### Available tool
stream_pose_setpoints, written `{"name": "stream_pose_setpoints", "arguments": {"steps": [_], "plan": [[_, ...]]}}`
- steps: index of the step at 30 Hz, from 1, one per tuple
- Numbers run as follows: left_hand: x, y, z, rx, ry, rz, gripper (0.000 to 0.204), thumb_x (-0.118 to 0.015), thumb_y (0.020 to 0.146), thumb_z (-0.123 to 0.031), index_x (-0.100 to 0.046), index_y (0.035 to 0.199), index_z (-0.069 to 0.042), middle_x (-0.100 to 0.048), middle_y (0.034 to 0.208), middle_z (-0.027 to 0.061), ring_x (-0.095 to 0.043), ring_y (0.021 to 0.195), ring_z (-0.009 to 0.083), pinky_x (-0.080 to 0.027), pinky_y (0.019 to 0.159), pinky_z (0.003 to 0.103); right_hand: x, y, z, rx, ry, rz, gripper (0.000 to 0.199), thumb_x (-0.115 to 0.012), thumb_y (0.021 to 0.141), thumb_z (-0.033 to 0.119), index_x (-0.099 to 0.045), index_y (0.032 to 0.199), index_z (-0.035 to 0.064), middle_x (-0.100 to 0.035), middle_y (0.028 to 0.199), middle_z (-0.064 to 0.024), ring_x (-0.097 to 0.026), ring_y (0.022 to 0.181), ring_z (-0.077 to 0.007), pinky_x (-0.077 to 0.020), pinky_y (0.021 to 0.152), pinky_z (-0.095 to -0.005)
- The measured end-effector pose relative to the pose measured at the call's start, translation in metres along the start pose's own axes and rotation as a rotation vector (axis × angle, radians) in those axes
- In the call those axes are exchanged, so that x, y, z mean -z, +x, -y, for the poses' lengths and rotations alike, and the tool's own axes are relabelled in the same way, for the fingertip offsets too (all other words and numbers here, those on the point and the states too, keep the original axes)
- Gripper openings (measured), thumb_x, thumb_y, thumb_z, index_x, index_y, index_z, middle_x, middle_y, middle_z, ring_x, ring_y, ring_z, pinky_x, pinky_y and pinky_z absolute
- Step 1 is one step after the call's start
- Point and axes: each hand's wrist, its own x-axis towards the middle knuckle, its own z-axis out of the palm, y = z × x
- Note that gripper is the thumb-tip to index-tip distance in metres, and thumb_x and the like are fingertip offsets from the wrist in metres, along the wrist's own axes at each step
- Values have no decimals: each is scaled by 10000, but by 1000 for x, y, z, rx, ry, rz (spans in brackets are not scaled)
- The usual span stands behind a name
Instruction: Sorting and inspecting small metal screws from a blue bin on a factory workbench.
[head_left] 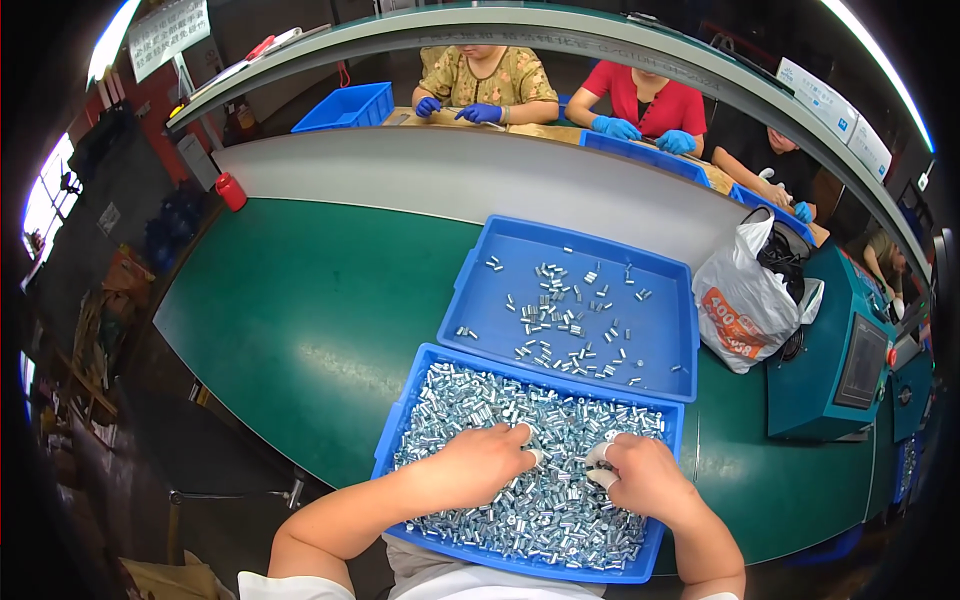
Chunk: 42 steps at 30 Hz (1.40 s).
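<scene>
Picking lightly prob. suited this step best: the parts (570, 510) were small, shiny & heaped every which way, so a soft pinch on 1 or 2 at a time should've beaten a full scoop. Thinning the heap a bit would've helped single ones show, & low moves would've cut the risk of flicking any over the rim of the near tray (560, 572). L hand (490, 462) was bent, knuckles up, its white cots (527, 432) down at the heap; R hand (640, 475) reached in from the right, thumb & fingers curled inward, also w/ white cots. Fingertips were partly hidden, so couldn't tell if either hand gripped anything. Parts lay right under & all around both hands, incl. the gap btwn them, inside that tray. Farther off, beyond both hands & touching neither, the far tray (665, 320) sat on the green bench (320, 300) w/ a loose scatter of similar parts.
</scene>
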Motion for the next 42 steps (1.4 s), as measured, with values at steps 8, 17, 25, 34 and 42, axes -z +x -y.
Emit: {"name": "stream_pose_setpoints", "arguments": {"steps": [8,17,25,34,42], "plan": [[2,3,4,17,-48,19,515,-626,686,85,-604,1176,-72,-520,1050,142,-581,1002,334,-528,774,436,9,4,-7,8,6,96,147,-712,794,150,-702,936,113,-645,802,-125,-643,755,-339,-508,667,-448],[10,10,4,59,-14,76,419,-617,700,78,-599,1103,-33,-529,1012,140,-604,989,332,-528,758,434,9,0,-12,25,61,94,220,-695,798,118,-695,1018,103,-652,823,-145,-648,780,-348,-514,688,-450],[12,13,2,53,27,98,330,-631,705,44,-593,1022,-37,-534,965,142,-620,930,338,-526,722,447,2,0,-14,18,87,68,243,-705,817,129,-690,1052,68,-646,837,-162,-642,762,-366,-514,679,-451],[4,11,1,39,-9,29,252,-652,784,-71,-642,1035,-82,-547,907,124,-624,885,325,-515,692,460,-2,0,-14,7,41,62,216,-696,821,136,-703,1037,129,-615,811,-135,-639,725,-340,-510,630,-456],[-2,9,4,47,-27,-9,181,-653,818,-121,-663,996,-91,-550,874,117,-627,804,326,-514,665,464,-8,2,-11,48,15,-33,181,-704,802,128,-715,982,131,-602,805,-92,-635,703,-326,-521,621,-438]]}}
